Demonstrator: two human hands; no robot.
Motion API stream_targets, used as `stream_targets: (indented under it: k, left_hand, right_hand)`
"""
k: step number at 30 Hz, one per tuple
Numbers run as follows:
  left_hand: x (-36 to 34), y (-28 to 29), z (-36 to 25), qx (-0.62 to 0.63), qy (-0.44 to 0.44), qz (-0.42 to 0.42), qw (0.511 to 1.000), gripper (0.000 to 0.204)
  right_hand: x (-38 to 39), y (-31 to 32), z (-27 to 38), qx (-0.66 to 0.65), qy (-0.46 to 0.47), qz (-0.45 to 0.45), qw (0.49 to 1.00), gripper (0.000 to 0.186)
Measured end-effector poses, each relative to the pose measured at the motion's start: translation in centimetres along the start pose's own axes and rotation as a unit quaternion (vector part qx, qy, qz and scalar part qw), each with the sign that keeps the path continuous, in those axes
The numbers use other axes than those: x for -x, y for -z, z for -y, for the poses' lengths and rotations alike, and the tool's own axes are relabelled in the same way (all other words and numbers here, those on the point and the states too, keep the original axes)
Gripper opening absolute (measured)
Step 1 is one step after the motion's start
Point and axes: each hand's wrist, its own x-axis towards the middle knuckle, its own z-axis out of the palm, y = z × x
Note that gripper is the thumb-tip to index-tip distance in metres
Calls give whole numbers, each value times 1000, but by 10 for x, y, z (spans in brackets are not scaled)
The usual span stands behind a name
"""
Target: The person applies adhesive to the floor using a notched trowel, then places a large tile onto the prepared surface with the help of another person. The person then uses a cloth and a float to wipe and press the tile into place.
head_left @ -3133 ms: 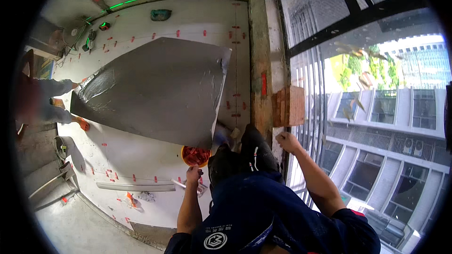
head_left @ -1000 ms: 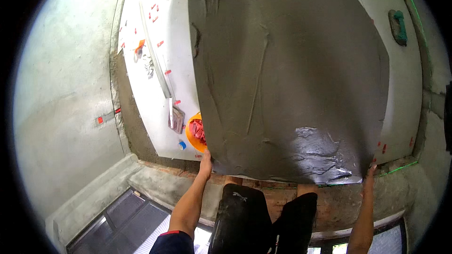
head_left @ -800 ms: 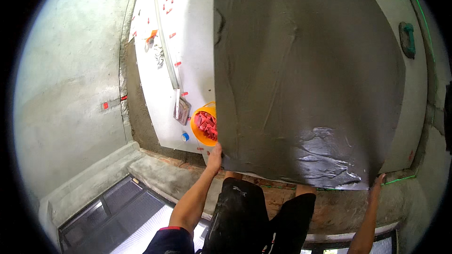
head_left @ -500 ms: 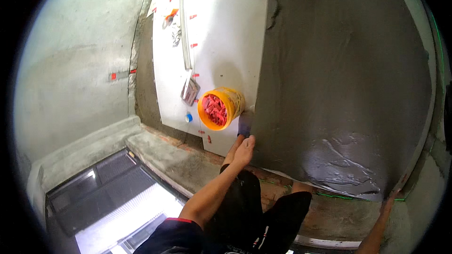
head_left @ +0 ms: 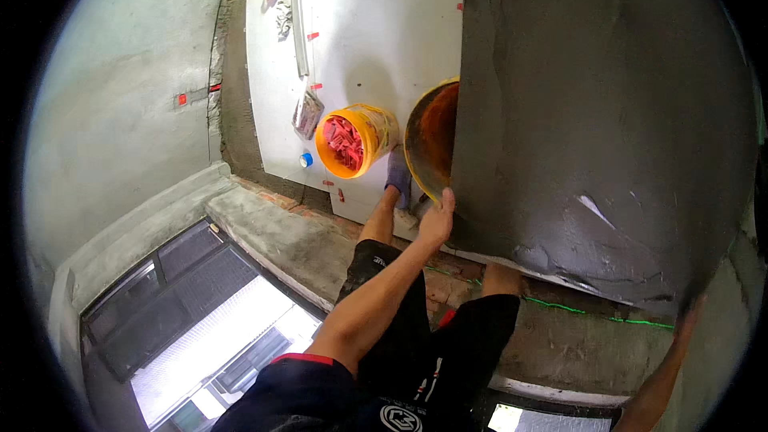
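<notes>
A large slab [head_left: 592, 128], its facing side coated in wet grey mortar, fills the right half of the view. My left hand [head_left: 438, 222] is closed on its left edge near the lower corner. At the lower right corner my right hand [head_left: 690, 316] grips the other edge, its fingers mostly lost in shadow. Ridges and smears mark the mortar along the slab's lower part. Beside my left hand, a wide yellow-rimmed bucket [head_left: 422, 140] with an orange-brown inside shows partly behind the slab.
Left of it stands a yellow bucket of red wedges [head_left: 345, 144]. White floor tiles [head_left: 392, 40] carry red clips, a blue tape roll [head_left: 306, 160], a clear package [head_left: 306, 114] and a long metal bar [head_left: 299, 20]. A grey wall [head_left: 128, 72] rises at left, above a window [head_left: 200, 312].
The slab's left edge has shifted right relative to the floor, uncovering the wide bucket behind it. My left hand has moved up and right with the edge; the view has shifted too.
</notes>
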Motion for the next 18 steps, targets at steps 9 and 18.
stream_targets:
  k: [9,18]
  left_hand:
    - [-21,31,-32,-55,16,12,998,90]
    - [-9,34,-69,-38,40,48,997,99]
  right_hand:
    - [-2,-28,10,-36,-50,-30,998,118]
    - [-5,-8,-6,-18,-74,-53,996,118]
